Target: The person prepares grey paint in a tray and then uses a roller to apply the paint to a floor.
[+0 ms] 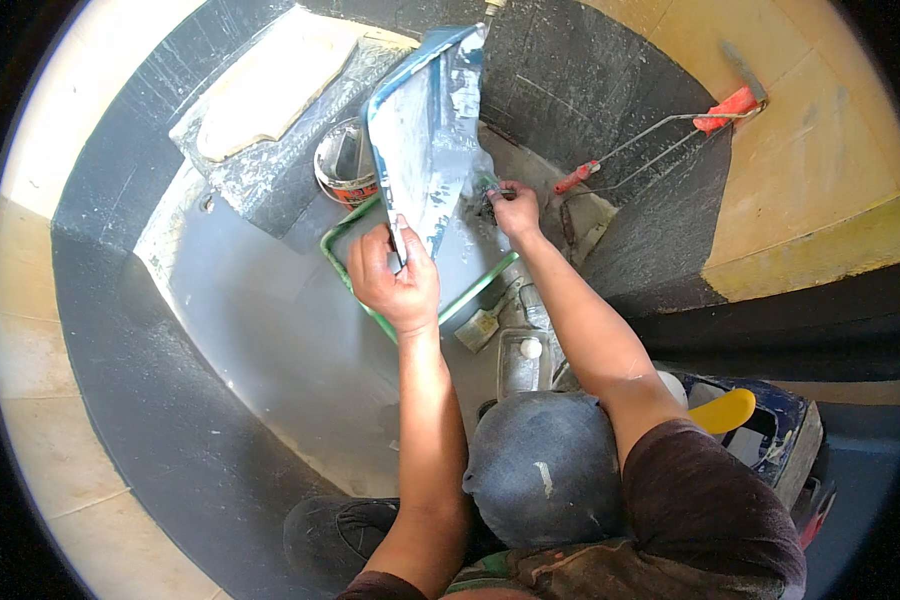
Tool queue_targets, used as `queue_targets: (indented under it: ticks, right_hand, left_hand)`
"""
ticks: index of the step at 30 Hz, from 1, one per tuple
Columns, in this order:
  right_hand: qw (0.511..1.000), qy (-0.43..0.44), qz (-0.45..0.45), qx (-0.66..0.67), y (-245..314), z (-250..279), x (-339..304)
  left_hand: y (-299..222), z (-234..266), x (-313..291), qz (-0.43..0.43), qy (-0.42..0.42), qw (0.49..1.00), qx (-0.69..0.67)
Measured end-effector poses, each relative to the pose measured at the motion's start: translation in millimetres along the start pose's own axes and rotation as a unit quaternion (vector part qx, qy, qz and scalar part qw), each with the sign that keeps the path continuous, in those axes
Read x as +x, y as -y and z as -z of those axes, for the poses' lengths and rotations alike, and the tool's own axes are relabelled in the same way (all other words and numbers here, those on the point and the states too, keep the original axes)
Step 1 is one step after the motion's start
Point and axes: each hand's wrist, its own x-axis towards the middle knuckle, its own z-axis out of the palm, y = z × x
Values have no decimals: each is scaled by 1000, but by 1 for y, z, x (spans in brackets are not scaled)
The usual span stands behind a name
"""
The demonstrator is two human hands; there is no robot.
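My left hand is closed around the near end of a blue-edged paint tray, which stands tilted up and is smeared with pale grey and white paint. To the right of that tray, my right hand pinches a small dark item close to its wet-looking side. My fingers cover most of the item, so its kind cannot be made out. Under both hands lies a green-rimmed tray with a greyish inside. A small paint-smeared bucket stands left of the raised tray.
A paint roller with a red handle leans on the right wall. Nearer me are a paintbrush and a clear plastic box. A cream slab lies back left. A yellow handle sticks out beside my right arm.
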Motion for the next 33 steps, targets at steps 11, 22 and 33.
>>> queue_targets:
  ticks: [11, 22, 33]
  right_hand:
    - [999, 23, 14, 19, -11, -1, -1]
    - [999, 7, 51, 2, -15, -12, 2]
    - [964, -72, 253, -36, 40, 5, 6]
  left_hand:
    - [19, 12, 29, -17, -72, 994, 82]
    - [19, 32, 73, -104, -100, 986, 82]
    - [81, 33, 46, 133, -96, 969, -184]
